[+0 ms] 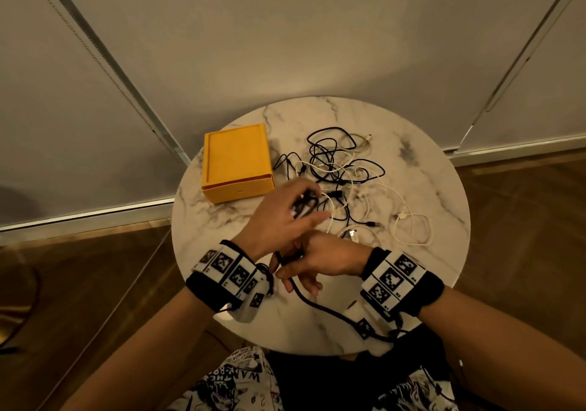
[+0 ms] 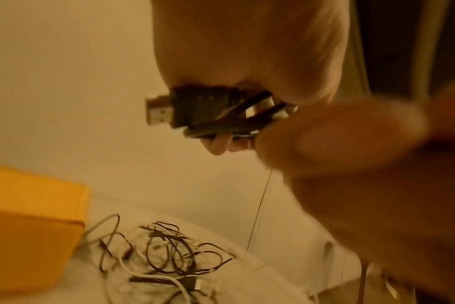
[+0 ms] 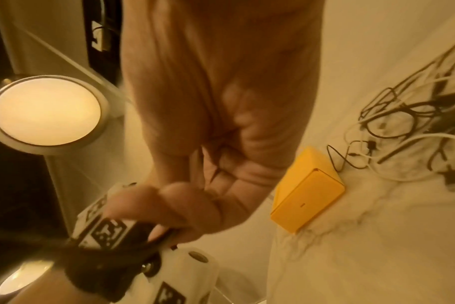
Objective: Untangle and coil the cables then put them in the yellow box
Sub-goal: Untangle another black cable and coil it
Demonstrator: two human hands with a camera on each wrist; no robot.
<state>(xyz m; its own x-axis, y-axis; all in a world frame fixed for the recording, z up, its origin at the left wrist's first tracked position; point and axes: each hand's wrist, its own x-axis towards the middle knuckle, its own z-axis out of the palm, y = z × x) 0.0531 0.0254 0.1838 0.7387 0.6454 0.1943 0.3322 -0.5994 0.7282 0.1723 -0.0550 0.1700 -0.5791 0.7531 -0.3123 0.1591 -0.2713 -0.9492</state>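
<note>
My left hand (image 1: 302, 207) is raised over the table and grips a small coil of black cable (image 1: 306, 203). In the left wrist view the coil's USB plug (image 2: 160, 111) sticks out beside the wound loops (image 2: 237, 117). Just behind it, my right hand (image 1: 295, 271) pinches the same cable's loose length (image 1: 312, 303), which trails back past my right wrist. The tangle of black and white cables (image 1: 342, 176) lies mid-table, also seen as a tangle (image 3: 403, 127) in the right wrist view. The yellow box (image 1: 237, 163) sits left of it, its top side closed.
The round marble table (image 1: 428, 173) stands against a pale wall, with wood floor on both sides. A white cable loop (image 1: 412, 230) lies apart at the right. A lit round lamp (image 3: 47, 113) shows in the right wrist view. My lap is below the near edge.
</note>
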